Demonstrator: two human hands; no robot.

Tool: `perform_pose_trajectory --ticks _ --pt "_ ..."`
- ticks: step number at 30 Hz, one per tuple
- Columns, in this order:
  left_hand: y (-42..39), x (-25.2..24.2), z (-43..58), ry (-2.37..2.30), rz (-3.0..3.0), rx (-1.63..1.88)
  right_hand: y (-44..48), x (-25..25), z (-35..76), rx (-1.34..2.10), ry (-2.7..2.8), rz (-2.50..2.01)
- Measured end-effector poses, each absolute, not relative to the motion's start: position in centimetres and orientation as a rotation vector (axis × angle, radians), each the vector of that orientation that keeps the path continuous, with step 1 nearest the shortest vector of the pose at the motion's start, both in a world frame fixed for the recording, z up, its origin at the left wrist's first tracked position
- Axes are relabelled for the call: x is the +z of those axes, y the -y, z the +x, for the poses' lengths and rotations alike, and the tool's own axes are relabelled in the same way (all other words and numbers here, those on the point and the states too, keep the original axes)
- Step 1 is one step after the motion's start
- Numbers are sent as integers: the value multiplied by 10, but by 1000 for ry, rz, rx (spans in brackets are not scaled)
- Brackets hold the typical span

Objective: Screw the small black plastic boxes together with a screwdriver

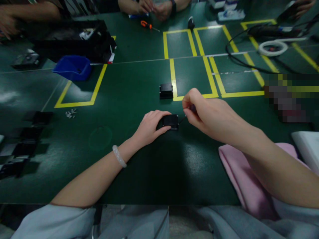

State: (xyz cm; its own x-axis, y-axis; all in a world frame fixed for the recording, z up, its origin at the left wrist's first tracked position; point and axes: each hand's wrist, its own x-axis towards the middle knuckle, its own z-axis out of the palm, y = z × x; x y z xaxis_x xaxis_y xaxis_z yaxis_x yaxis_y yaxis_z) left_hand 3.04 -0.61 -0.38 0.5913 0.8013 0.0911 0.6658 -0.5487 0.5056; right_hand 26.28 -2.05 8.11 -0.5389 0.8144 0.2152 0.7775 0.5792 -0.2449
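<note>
My left hand (pixel 151 127) grips a small black box (pixel 170 121) on the green table (pixel 139 166), fingers curled round its left side. My right hand (pixel 199 111) is closed on a thin tool (pixel 183 119) whose tip points at the right side of that box. A second black box (pixel 166 90) stands a little farther away, beside a yellow tape line. A white bracelet is on my left wrist.
A blue bin (pixel 73 67) and a black case (pixel 74 39) lie at the far left. Several black parts (pixel 22 146) line the left edge, with small screws (pixel 71 114) nearby. Other people's hands (pixel 152 6) work at the far side. A pink cloth (pixel 239 176) lies at right; cables (pixel 249 63) lie far right.
</note>
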Motion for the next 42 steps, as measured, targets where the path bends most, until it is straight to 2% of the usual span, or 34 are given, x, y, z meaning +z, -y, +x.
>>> perform_pose_trajectory --ticks 42 --pt "6 -4 30 -1182 2383 438 24 89 261 157 2572 -1327"
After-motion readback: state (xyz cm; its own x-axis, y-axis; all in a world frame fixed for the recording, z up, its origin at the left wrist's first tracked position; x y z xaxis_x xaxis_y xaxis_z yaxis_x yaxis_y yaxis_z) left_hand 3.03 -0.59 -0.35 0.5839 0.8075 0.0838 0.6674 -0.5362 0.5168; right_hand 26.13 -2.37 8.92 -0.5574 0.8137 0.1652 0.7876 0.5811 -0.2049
